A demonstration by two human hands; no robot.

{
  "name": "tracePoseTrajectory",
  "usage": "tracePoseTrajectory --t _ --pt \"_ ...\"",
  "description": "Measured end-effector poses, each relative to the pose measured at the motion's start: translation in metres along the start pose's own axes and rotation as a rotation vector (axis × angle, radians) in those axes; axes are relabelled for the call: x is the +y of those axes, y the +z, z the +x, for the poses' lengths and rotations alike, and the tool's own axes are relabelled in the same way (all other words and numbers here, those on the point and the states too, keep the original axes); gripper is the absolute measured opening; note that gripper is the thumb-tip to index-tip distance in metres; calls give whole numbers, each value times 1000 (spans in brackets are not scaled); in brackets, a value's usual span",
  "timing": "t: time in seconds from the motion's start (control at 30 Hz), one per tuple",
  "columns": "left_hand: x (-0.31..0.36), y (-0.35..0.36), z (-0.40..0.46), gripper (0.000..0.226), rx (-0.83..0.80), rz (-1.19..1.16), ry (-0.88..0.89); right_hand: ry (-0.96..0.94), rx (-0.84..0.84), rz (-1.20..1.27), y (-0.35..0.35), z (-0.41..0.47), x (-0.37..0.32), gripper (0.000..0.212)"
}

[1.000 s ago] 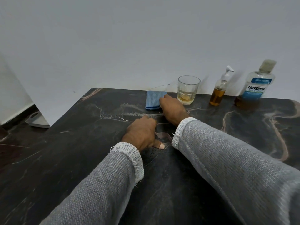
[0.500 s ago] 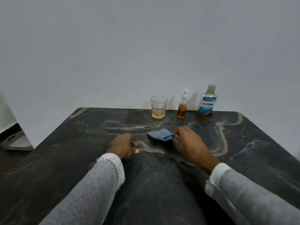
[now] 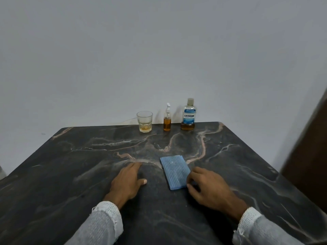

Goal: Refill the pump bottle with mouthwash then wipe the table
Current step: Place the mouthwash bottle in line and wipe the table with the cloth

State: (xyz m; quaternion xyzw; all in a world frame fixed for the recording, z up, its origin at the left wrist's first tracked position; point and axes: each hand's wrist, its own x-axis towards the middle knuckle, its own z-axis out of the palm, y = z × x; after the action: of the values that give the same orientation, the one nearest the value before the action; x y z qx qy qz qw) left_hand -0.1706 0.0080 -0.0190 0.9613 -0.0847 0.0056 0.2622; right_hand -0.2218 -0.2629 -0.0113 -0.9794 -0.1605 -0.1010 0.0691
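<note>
Head view of a dark marble-patterned table [image 3: 70, 174] set against a pale wall [image 3: 159, 50]. Near edge, left to right: the left hand [image 3: 126, 183] lies palm-down and flat on the tabletop, fingers straight and together, thumb out to the side, holding nothing; a folded blue cloth [image 3: 175, 171] lies flat on the table between the two hands, apart from the left hand; the right hand [image 3: 208, 187] rests just beside the cloth's right edge, fingers loosely curled, fingertips at or touching that edge; whether they pinch it cannot be told. Both wrists wear light knitted sleeves. Far edge, left to right, all upright and near the wall: a glass tumbler [image 3: 144, 121] with a little amber liquid; the pump bottle [image 3: 167, 119], partly filled with amber liquid; the mouthwash bottle [image 3: 188, 114], capped, nearly empty, blue label reading LISTERINE. A brown panel [image 3: 309, 165] stands at far right.
</note>
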Motion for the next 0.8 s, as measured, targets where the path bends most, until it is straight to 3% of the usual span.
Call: tracePoseTrajectory --t 0.2,0.4,0.6,0.8 --pt "8 -11 -1 52 -112 91 -37 122 123 137 6 14 -11 35" --pt "7 -14 1 50 -138 133 -18 163 -29 143 36 50 -30 55" --pt "6 -13 5 54 -145 165 -5 141 -193 75 51 83 -40 55" --pt "7 -14 7 57 -155 201 -21 102 -156 101 54 78 -51 53"
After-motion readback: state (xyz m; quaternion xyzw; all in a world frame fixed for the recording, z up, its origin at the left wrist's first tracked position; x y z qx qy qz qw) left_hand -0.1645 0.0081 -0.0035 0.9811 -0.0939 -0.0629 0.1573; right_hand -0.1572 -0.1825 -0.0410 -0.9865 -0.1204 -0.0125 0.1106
